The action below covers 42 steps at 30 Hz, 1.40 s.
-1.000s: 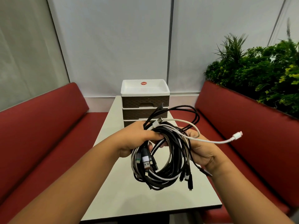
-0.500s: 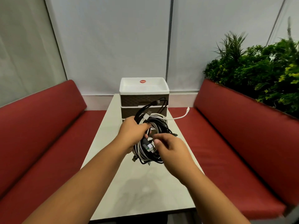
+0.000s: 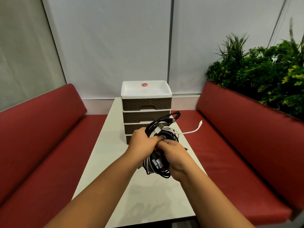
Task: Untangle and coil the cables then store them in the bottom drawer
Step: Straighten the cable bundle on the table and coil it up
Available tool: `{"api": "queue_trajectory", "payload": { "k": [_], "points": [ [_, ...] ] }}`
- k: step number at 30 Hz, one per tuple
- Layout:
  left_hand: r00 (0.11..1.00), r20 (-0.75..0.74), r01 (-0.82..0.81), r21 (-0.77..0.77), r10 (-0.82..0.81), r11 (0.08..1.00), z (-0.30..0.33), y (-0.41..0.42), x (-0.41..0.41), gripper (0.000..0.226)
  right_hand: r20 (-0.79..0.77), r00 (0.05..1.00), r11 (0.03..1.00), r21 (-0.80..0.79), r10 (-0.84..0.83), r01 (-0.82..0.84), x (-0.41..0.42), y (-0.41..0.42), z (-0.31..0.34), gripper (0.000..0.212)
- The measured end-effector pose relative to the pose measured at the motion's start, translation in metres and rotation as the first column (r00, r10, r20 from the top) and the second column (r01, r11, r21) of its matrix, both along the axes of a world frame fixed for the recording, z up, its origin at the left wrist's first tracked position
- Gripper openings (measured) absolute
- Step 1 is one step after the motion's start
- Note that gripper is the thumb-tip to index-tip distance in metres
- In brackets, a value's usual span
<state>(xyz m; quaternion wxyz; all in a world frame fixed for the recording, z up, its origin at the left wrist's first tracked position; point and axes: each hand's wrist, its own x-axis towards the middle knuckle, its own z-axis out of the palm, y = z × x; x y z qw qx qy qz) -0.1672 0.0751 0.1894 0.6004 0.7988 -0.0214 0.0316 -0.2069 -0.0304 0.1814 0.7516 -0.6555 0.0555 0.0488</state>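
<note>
A tangled bundle of black, grey and white cables [image 3: 162, 134] hangs above the middle of the table, held between both hands. My left hand [image 3: 142, 142] grips its upper left side. My right hand [image 3: 174, 156] grips the lower right part, fingers curled round the strands. One white cable end [image 3: 194, 130] sticks out to the right, and a black loop rises toward the drawers. Behind the bundle stands a brown and white drawer unit [image 3: 146, 104]; all visible drawers are closed. The bundle and my hands partly hide the bottom drawer [image 3: 128, 139].
The pale table [image 3: 105, 155] runs away from me, with red bench seats [image 3: 49, 145] on both sides. A green plant [image 3: 263, 74] stands behind the right bench. A white wall panel closes the far end.
The bundle has moved away from me and down toward the drawer unit. My right hand shifted from the bundle's right edge to its lower front, and the view tilted lower.
</note>
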Motion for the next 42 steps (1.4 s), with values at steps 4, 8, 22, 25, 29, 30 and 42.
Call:
{"api": "queue_trajectory", "payload": {
  "k": [4, 8, 22, 25, 29, 30, 42],
  "points": [
    [0.998, -0.036, 0.053, -0.033, -0.054, 0.998, 0.0, 0.005, 0.005, 0.035, 0.08, 0.997, 0.998, -0.053, -0.011, 0.015, -0.001, 0.004, -0.004, 0.032],
    [0.995, -0.021, 0.095, -0.109, -0.098, 0.99, 0.006, 0.01, 0.004, 0.01, 0.138, 0.99, 0.999, -0.016, -0.034, 0.036, -0.002, 0.004, -0.001, 0.029],
    [0.999, 0.054, -0.005, -0.098, 0.01, 0.995, 0.021, 0.038, 0.018, 0.004, 0.365, 0.912, 0.97, -0.215, 0.188, -0.114, -0.058, -0.033, 0.039, 0.023],
    [0.995, 0.087, -0.039, -0.119, 0.05, 0.992, 0.026, 0.04, 0.02, 0.008, 0.395, 0.881, 0.93, -0.346, 0.261, -0.121, -0.076, -0.035, 0.023, 0.023],
    [0.99, 0.116, -0.056, -0.207, 0.082, 0.977, 0.034, 0.046, 0.021, 0.006, 0.378, 0.872, 0.86, -0.502, 0.312, -0.09, -0.087, -0.047, -0.005, 0.02],
    [0.989, 0.122, -0.056, -0.231, 0.086, 0.971, 0.036, 0.046, 0.022, 0.004, 0.345, 0.884, 0.866, -0.484, 0.316, -0.121, -0.087, -0.049, -0.013, 0.02],
    [0.988, 0.151, -0.001, 0.197, -0.03, 0.98, 0.027, 0.032, 0.012, 0.012, 0.346, 0.908, 0.397, -0.887, 0.237, 0.235, -0.071, -0.077, 0.002, 0.074]
  ]
}}
